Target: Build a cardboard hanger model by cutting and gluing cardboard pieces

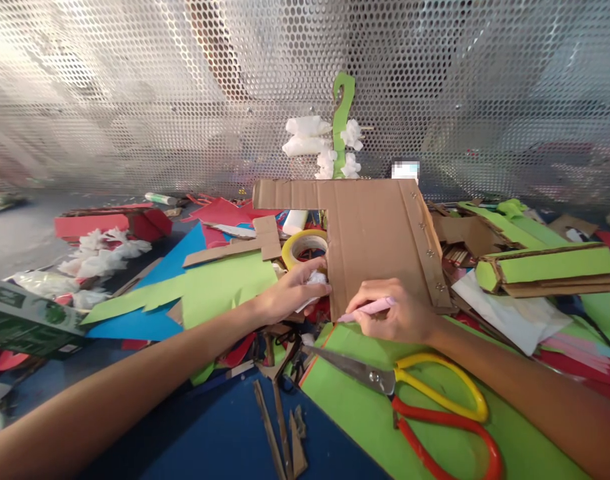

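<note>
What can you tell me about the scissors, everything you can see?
The scissors have grey, metal-looking blades joined at a round pivot, and two loop handles, one yellow, one red, that look like plastic. They lie on the green sheet, handles toward the right of the picture, tips pointing left past the sheet's edge. The blades look closed. Neither the left hand nor the right hand holds them.

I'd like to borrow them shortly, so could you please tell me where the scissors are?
In the head view, the scissors lie at the lower right, across the green sheet, just below the right hand.
</note>
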A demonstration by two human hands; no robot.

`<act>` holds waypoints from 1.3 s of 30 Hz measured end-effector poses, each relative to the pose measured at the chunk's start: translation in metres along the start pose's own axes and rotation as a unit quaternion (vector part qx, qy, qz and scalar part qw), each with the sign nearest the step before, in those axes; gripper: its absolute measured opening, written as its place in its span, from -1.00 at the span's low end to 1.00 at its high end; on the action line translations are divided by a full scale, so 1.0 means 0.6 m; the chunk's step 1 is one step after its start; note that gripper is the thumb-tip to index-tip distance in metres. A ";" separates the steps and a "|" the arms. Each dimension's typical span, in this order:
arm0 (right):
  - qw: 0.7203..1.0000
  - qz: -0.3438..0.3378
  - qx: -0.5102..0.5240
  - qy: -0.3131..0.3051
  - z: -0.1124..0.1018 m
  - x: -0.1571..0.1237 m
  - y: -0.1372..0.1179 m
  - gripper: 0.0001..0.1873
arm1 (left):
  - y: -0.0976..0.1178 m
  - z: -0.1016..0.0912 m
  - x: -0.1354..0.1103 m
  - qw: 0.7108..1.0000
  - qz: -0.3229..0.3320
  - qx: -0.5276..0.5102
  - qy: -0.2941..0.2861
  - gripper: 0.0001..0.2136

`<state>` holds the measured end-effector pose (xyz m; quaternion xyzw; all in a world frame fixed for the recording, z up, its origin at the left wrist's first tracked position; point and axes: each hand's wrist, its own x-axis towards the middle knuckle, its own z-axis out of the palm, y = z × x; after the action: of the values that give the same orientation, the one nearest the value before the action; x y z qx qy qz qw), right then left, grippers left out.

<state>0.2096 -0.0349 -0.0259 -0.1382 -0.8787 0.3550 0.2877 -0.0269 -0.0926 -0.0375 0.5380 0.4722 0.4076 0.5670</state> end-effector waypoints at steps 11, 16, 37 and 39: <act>0.999 -0.026 0.010 0.014 0.002 -0.001 0.005 -0.86 | -0.005 0.001 -0.001 1.000 -0.002 0.010 0.013 -0.66; 0.995 0.056 0.075 0.019 -0.013 0.001 0.004 -0.80 | 0.005 0.010 -0.001 0.999 0.007 0.020 0.039 -0.70; 0.996 0.072 0.023 0.037 -0.024 -0.019 0.007 -0.91 | 0.011 0.009 -0.005 1.000 0.005 0.013 0.018 -0.64; 0.996 0.076 0.023 0.039 -0.024 -0.020 0.009 -0.91 | 0.010 0.008 -0.005 1.000 0.003 0.014 0.018 -0.65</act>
<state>0.2279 -0.0288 -0.0261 -0.2116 -0.8456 0.3901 0.2968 -0.0226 -0.0963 -0.0314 0.5399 0.4860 0.4125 0.5497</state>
